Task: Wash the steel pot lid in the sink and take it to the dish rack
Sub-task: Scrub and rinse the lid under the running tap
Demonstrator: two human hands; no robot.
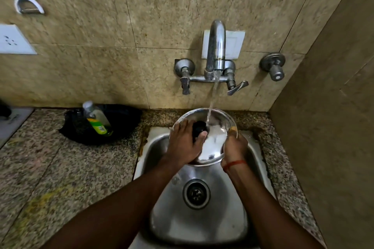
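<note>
Fingers [183,127] of the left hand [185,145] grip the knob [198,127] of the steel pot lid [214,143]. The right hand [234,145] pinches its rim, above the sink [202,224] under the running tap [215,46]. A soap bottle [97,121] leans on the desk [50,168].

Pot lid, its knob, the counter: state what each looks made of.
Pot lid: polished steel, with mirror-bright reflections. Knob: matte black, probably plastic; cannot be sure. Counter: speckled polished stone, likely granite, with grainy flecks and joint lines.
</note>
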